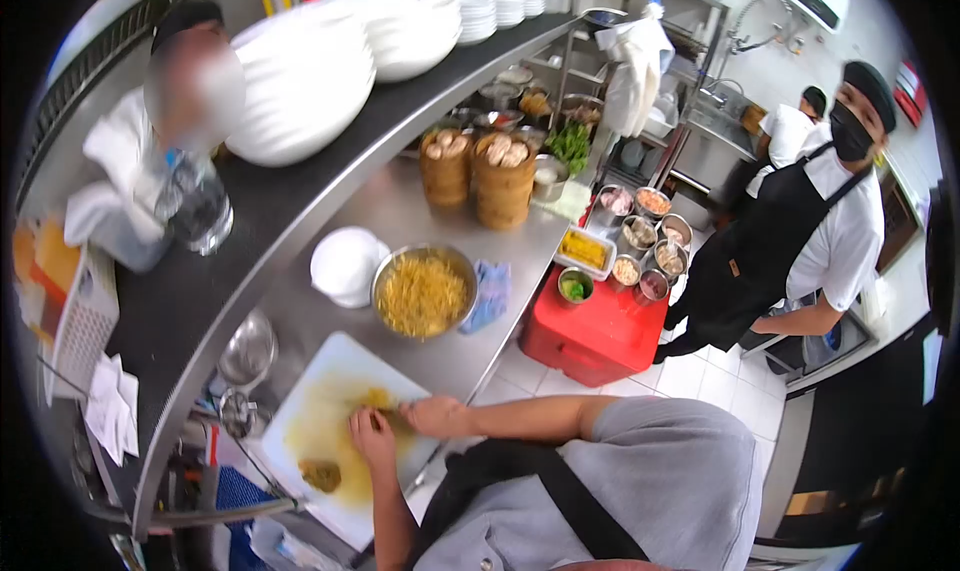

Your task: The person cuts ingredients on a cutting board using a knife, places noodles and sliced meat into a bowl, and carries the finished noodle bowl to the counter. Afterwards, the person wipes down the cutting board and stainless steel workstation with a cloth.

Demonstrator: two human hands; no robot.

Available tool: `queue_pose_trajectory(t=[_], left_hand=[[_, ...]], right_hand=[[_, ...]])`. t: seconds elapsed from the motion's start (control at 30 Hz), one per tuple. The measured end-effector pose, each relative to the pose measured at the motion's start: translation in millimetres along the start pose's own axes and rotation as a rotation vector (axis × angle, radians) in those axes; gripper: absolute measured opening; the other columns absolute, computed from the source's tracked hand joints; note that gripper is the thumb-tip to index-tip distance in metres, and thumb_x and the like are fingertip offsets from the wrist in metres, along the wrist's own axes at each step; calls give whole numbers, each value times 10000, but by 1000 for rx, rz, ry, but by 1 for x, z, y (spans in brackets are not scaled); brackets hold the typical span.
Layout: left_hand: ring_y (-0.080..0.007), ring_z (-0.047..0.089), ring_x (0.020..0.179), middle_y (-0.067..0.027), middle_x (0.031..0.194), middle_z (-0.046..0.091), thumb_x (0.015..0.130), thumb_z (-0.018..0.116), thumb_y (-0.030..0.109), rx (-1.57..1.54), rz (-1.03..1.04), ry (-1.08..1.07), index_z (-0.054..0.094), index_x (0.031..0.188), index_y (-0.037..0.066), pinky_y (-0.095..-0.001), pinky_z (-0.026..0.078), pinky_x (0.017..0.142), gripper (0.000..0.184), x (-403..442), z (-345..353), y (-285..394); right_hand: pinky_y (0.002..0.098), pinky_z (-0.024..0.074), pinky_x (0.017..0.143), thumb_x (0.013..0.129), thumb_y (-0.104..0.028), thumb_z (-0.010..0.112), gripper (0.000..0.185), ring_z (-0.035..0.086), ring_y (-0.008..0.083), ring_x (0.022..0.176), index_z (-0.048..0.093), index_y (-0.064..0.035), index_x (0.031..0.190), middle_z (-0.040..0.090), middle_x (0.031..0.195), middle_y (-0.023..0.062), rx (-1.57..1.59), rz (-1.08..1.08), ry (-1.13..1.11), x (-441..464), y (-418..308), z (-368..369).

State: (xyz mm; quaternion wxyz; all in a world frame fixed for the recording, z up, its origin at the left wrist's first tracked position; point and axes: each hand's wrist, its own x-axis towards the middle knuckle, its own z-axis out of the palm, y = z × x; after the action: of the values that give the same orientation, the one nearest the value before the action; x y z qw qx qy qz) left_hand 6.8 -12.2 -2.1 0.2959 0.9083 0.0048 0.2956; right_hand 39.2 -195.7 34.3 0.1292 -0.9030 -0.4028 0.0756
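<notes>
A white cutting board [340, 371], stained yellow, lies on the steel counter below me. My right hand [437, 417] is closed around a knife, its dark blade [398, 417] only partly visible beside my other fingers. Curled down on the board, my left hand [371, 435] presses close to the blade; whatever its fingertips hold is hidden. A small heap of chopped yellow food [378, 398] sits just past the knife. Nearer the board's lower edge is a browner clump of food [321, 475]. Beyond the board stands a steel bowl [425, 291] of shredded yellow food.
White plates [345, 267] and a blue cloth [487, 296] flank the bowl. Bamboo steamers [503, 183] stand farther back. A raised shelf [270, 226] carries stacked bowls [300, 86]. On the right, a red cooler [590, 336] holds ingredient tubs; a co-worker [770, 231] stands beside it.
</notes>
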Motion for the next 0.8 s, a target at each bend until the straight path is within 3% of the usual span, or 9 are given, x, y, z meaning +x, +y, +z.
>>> queue_pose_trajectory(t=[0.23,0.3,0.5,0.73,0.8], left_hand=[[-390,587,945,-184,955,624,841,638,-9,31,42,-44,602,890,-11,-483,482,850,61,-5,-20,-4],[-391,586,947,-182,952,623,837,639,-12,25,32,-50,597,884,-8,-481,481,849,63,-5,-20,0],[-390,579,939,-179,946,613,817,645,-10,-1,23,-52,584,878,6,-493,469,846,88,-6,-13,-4],[-389,582,961,-178,963,613,821,633,-18,10,-27,-42,586,883,8,-483,470,856,81,-3,-19,9],[-388,581,962,-179,965,611,823,630,-18,-10,-9,-36,586,885,6,-482,471,857,80,-6,-19,9]], right_hand=[[498,575,580,948,-156,472,248,739,364,718,548,43,1073,715,766,201,98,23,10,-2,-18,-9],[486,586,629,955,-150,470,304,745,355,779,576,55,1153,734,880,205,102,27,-79,-4,-16,-14],[477,591,734,958,-142,472,291,743,373,880,585,45,1150,736,945,218,161,91,-126,-6,-11,-38],[474,591,718,966,-141,465,289,743,368,868,573,47,1156,736,935,214,107,110,-137,-5,-14,-30],[499,582,620,954,-132,461,244,744,368,764,531,51,1099,719,821,220,160,59,5,-6,-11,-18]])
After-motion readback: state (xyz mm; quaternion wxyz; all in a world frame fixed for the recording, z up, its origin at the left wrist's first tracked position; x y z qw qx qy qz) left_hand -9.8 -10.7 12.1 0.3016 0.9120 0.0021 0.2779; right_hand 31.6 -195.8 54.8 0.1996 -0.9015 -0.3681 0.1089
